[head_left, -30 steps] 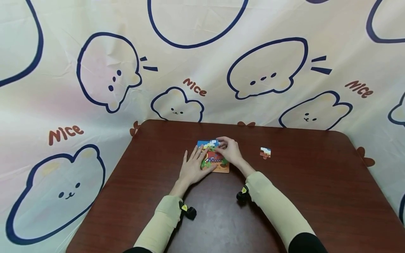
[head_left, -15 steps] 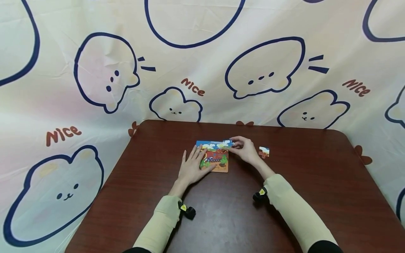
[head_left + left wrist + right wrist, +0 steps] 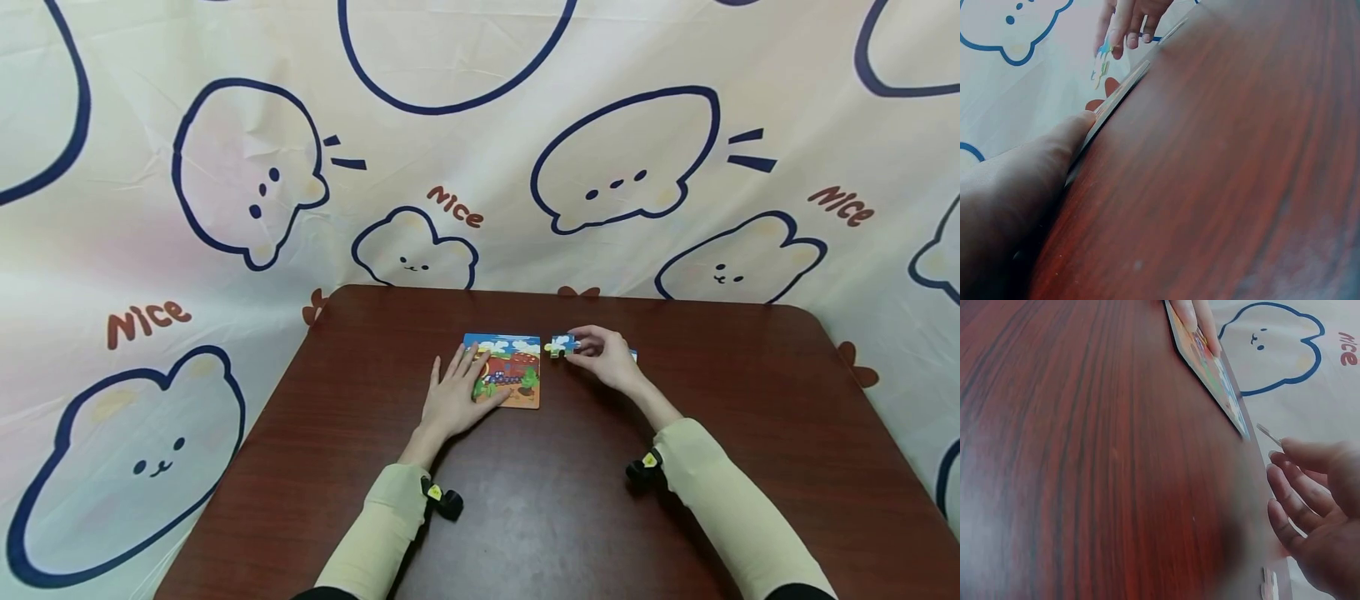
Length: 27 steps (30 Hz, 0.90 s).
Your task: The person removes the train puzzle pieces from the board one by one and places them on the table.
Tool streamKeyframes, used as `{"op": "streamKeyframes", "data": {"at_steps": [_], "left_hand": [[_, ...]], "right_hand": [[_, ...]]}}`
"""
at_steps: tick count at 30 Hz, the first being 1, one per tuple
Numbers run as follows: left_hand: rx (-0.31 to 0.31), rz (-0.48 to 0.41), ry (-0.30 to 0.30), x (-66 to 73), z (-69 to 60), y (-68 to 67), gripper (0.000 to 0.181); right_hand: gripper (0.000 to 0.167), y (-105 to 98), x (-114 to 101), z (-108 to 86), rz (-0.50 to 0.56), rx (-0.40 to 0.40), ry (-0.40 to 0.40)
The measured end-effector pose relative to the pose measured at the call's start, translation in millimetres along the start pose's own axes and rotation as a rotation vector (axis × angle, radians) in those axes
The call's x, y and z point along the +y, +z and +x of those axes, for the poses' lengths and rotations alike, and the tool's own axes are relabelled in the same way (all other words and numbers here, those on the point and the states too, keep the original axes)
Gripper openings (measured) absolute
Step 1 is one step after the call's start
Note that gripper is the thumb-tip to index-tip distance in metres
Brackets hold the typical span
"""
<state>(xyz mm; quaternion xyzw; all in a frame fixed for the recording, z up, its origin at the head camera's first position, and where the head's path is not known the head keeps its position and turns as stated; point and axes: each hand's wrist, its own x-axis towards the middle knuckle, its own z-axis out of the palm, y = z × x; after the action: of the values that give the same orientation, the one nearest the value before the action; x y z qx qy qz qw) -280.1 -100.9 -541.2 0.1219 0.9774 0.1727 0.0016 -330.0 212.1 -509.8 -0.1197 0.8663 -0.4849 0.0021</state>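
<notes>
A colourful puzzle board [image 3: 517, 379] with a farm-like picture lies flat near the back of the table. My left hand [image 3: 453, 402] rests on its left side, fingers straight and spread. Just right of the board, my right hand [image 3: 606, 360] pinches a blue and white puzzle piece [image 3: 561, 346] between thumb and finger. In the right wrist view that puzzle piece [image 3: 1269, 434] shows edge-on, held above the table. A second puzzle piece [image 3: 633, 356] lies on the table behind the right hand, mostly hidden by it.
The dark brown wooden table [image 3: 525, 508] reaches back to a patterned cloth [image 3: 502, 150] hung behind it. Black wrist cameras [image 3: 448, 505] are strapped to both sleeves.
My right hand has drawn the pinched puzzle piece from the board's upper right corner out to the right, clear of the board. My left hand stays on the board.
</notes>
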Motion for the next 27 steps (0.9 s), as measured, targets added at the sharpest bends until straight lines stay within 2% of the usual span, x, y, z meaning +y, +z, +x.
{"op": "streamKeyframes", "data": {"at_steps": [11,16,27], "left_hand": [[0.006,-0.014,0.003,-2.8,1.0,2.0,0.093],[0.002,-0.016,-0.001,-3.2,1.4,1.4,0.094],[0.009,-0.006,-0.004,-2.2,1.2,2.1,0.093]], "right_hand": [[0.04,-18.8,5.6,-8.1,-0.037,-0.009,0.034],[0.043,-25.9,10.0,-9.7,-0.105,-0.023,0.035],[0.044,-35.0,21.0,-9.6,-0.276,-0.054,-0.053]]}}
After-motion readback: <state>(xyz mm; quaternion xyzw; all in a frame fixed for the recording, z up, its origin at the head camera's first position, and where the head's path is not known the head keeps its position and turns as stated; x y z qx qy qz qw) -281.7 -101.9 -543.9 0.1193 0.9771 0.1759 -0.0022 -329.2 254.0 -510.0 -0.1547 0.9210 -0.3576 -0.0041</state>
